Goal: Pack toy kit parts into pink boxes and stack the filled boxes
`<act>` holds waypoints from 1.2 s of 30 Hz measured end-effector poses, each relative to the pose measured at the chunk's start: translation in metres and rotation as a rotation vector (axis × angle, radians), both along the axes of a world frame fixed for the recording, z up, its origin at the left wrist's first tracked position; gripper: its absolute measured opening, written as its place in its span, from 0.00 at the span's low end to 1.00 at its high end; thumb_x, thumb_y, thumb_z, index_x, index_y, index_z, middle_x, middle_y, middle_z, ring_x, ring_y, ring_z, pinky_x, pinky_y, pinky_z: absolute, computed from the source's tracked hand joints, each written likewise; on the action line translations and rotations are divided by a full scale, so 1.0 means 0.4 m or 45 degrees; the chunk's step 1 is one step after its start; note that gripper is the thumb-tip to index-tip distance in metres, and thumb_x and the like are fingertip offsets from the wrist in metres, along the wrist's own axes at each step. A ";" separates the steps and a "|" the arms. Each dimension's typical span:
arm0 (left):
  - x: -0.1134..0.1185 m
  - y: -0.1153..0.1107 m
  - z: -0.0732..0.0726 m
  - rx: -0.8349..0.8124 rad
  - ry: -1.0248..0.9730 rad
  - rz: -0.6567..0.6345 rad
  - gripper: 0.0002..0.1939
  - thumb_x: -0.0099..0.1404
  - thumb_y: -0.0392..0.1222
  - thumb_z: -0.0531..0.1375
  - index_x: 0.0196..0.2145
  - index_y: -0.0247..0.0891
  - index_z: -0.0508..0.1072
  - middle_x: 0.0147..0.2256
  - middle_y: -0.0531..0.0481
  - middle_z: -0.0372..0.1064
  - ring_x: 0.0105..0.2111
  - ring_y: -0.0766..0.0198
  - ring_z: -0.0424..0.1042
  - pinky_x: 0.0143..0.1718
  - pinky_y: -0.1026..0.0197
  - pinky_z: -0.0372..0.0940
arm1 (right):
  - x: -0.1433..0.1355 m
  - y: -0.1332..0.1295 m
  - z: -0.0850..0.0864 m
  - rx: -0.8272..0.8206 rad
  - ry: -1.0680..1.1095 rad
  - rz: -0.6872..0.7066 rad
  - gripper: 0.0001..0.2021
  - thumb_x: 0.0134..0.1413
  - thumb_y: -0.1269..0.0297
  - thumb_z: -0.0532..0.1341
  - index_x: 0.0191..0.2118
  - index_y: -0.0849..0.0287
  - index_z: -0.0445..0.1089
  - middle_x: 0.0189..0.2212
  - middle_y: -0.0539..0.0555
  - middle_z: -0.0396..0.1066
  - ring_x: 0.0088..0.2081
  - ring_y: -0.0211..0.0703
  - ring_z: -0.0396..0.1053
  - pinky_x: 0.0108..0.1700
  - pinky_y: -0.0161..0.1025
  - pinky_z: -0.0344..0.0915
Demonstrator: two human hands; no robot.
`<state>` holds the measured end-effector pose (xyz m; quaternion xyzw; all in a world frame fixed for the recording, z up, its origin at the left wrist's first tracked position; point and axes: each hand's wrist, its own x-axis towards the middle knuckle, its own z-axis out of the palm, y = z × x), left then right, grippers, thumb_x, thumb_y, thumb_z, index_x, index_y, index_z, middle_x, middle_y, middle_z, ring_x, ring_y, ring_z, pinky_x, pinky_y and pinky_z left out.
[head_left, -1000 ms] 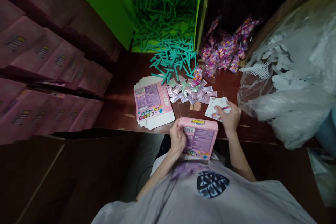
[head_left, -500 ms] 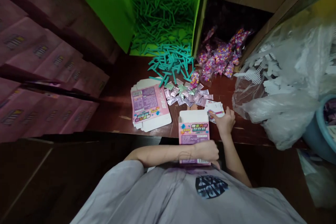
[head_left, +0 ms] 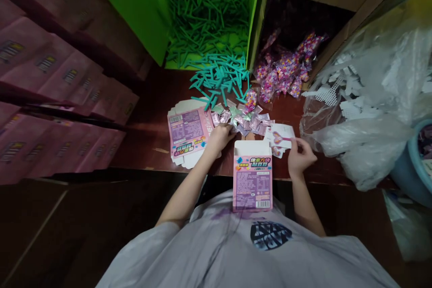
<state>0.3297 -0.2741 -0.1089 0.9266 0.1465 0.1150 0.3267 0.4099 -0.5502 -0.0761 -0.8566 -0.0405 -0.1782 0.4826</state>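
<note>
My left hand reaches to the near left edge of a pile of small foil sachets. Its fingers are pinched together on a sachet there, mostly hidden by the fingertips. Between thumb and finger, my right hand grips the edge of a white printed card with a pink heart-shaped picture, raised over other cards. An open-topped pink and purple box leans upright against my shirt at the table edge, with neither hand on it. Flattened boxes of the same print are stacked beside my left hand.
Teal sticks spill from a bright green bin at the back. Bags of colourful beads lie right of it. A clear plastic bag of white pieces and a blue tub stand right. Pink boxes are stacked left.
My left hand has left the pink box and moved forward and left to the sachets. My right hand has lifted a card slightly and drawn it to the right.
</note>
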 end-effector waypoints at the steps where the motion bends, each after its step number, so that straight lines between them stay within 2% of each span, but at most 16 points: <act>1: 0.001 -0.011 0.001 -0.016 -0.005 -0.006 0.02 0.55 0.33 0.63 0.27 0.37 0.76 0.32 0.41 0.73 0.35 0.54 0.72 0.40 0.56 0.65 | 0.003 0.009 0.012 0.137 -0.006 0.037 0.17 0.54 0.49 0.61 0.34 0.60 0.75 0.31 0.59 0.76 0.34 0.51 0.72 0.41 0.48 0.68; 3: -0.003 -0.025 0.017 -0.062 -0.037 -0.028 0.06 0.57 0.32 0.60 0.25 0.37 0.75 0.30 0.42 0.73 0.33 0.56 0.72 0.41 0.57 0.65 | 0.009 0.033 0.029 0.234 0.036 0.263 0.14 0.52 0.51 0.64 0.32 0.57 0.75 0.30 0.56 0.76 0.33 0.49 0.73 0.39 0.46 0.70; 8: -0.064 -0.049 0.099 -0.333 -0.444 0.190 0.09 0.63 0.43 0.59 0.33 0.40 0.78 0.33 0.46 0.76 0.33 0.61 0.73 0.36 0.61 0.65 | 0.014 0.076 0.019 0.047 0.118 0.866 0.09 0.54 0.57 0.63 0.30 0.53 0.78 0.29 0.53 0.77 0.33 0.47 0.73 0.41 0.46 0.69; 9: -0.078 -0.058 0.111 -0.384 -0.452 0.137 0.09 0.63 0.44 0.59 0.34 0.40 0.79 0.33 0.47 0.76 0.32 0.61 0.73 0.34 0.61 0.65 | 0.019 0.078 0.014 0.000 0.126 0.958 0.08 0.54 0.58 0.63 0.31 0.52 0.78 0.29 0.53 0.77 0.33 0.47 0.72 0.42 0.46 0.69; 11: -0.094 -0.077 0.123 -0.400 -0.296 -0.159 0.09 0.63 0.44 0.60 0.34 0.41 0.80 0.32 0.46 0.77 0.32 0.60 0.73 0.35 0.61 0.65 | 0.048 0.077 0.011 -0.108 0.129 1.097 0.07 0.53 0.58 0.64 0.36 0.51 0.79 0.31 0.52 0.77 0.34 0.47 0.72 0.44 0.46 0.68; 12: -0.095 -0.086 0.123 -0.377 -0.191 -0.324 0.09 0.63 0.44 0.60 0.34 0.42 0.80 0.32 0.46 0.77 0.32 0.59 0.74 0.36 0.60 0.65 | 0.078 0.077 0.014 -0.162 0.113 1.101 0.09 0.53 0.59 0.64 0.39 0.51 0.79 0.32 0.53 0.78 0.36 0.47 0.72 0.45 0.46 0.68; 14: -0.082 -0.096 0.118 -0.321 -0.038 -0.545 0.09 0.63 0.42 0.59 0.34 0.43 0.81 0.33 0.45 0.77 0.35 0.57 0.75 0.40 0.57 0.66 | 0.171 0.078 0.026 -0.278 0.036 0.926 0.13 0.56 0.64 0.60 0.45 0.54 0.77 0.39 0.55 0.77 0.41 0.48 0.71 0.50 0.47 0.66; 16: -0.057 -0.096 0.117 -0.296 -0.005 -0.569 0.09 0.63 0.43 0.59 0.33 0.44 0.81 0.32 0.45 0.77 0.35 0.57 0.75 0.41 0.57 0.66 | 0.302 0.081 0.038 -0.455 -0.047 0.612 0.19 0.58 0.73 0.52 0.51 0.60 0.73 0.46 0.59 0.74 0.47 0.50 0.69 0.54 0.48 0.62; 19: -0.023 -0.083 0.136 -0.242 -0.139 -0.335 0.10 0.64 0.46 0.59 0.32 0.43 0.80 0.31 0.46 0.77 0.31 0.59 0.74 0.36 0.59 0.66 | 0.500 0.086 0.032 -0.783 0.001 0.226 0.27 0.54 0.78 0.52 0.61 0.67 0.62 0.50 0.68 0.70 0.52 0.55 0.64 0.54 0.53 0.59; 21: -0.012 -0.072 0.153 -0.222 -0.221 -0.206 0.10 0.64 0.47 0.60 0.33 0.42 0.80 0.30 0.47 0.76 0.28 0.61 0.73 0.33 0.61 0.65 | 0.590 0.085 0.015 -0.958 0.096 0.170 0.27 0.56 0.77 0.52 0.62 0.70 0.59 0.47 0.70 0.70 0.51 0.57 0.63 0.52 0.56 0.58; 24: -0.003 -0.041 0.151 -0.255 -0.197 -0.181 0.09 0.63 0.46 0.61 0.33 0.41 0.79 0.28 0.49 0.75 0.26 0.62 0.71 0.30 0.62 0.64 | 0.653 0.067 -0.004 -1.096 0.114 0.248 0.17 0.60 0.75 0.49 0.48 0.72 0.71 0.43 0.71 0.70 0.51 0.54 0.62 0.52 0.61 0.54; 27: 0.023 0.031 0.104 -0.172 -0.267 0.177 0.08 0.61 0.40 0.60 0.37 0.37 0.78 0.36 0.45 0.75 0.34 0.59 0.72 0.38 0.60 0.65 | 0.670 0.036 0.004 -1.140 -0.020 0.420 0.15 0.62 0.74 0.50 0.31 0.69 0.73 0.41 0.66 0.70 0.54 0.52 0.60 0.57 0.63 0.45; 30: 0.060 0.129 0.043 -0.108 -0.359 0.619 0.07 0.59 0.34 0.60 0.37 0.33 0.74 0.42 0.41 0.71 0.46 0.53 0.68 0.50 0.54 0.62 | 0.660 0.026 0.025 -1.108 -0.216 0.669 0.14 0.62 0.73 0.50 0.33 0.66 0.72 0.35 0.60 0.71 0.50 0.50 0.63 0.61 0.64 0.38; 32: 0.076 0.184 0.016 -0.136 -0.339 0.709 0.02 0.57 0.32 0.61 0.29 0.35 0.71 0.37 0.42 0.70 0.48 0.50 0.67 0.51 0.52 0.61 | 0.628 0.047 0.032 -0.999 -0.309 0.765 0.11 0.61 0.73 0.51 0.40 0.66 0.71 0.36 0.60 0.71 0.48 0.49 0.64 0.62 0.60 0.41; 34: 0.080 0.216 0.009 -0.164 -0.307 0.694 0.10 0.58 0.31 0.61 0.22 0.37 0.65 0.31 0.45 0.68 0.45 0.50 0.69 0.48 0.53 0.62 | 0.574 0.091 0.028 -0.901 -0.353 0.788 0.13 0.61 0.73 0.51 0.47 0.67 0.68 0.41 0.63 0.71 0.48 0.49 0.64 0.61 0.55 0.48; 36: 0.070 0.225 0.022 -0.134 -0.349 0.656 0.11 0.61 0.32 0.59 0.22 0.38 0.65 0.28 0.46 0.67 0.42 0.53 0.69 0.46 0.54 0.62 | 0.511 0.149 0.013 -0.903 -0.346 0.844 0.14 0.61 0.68 0.54 0.50 0.67 0.66 0.43 0.64 0.71 0.48 0.51 0.65 0.59 0.52 0.52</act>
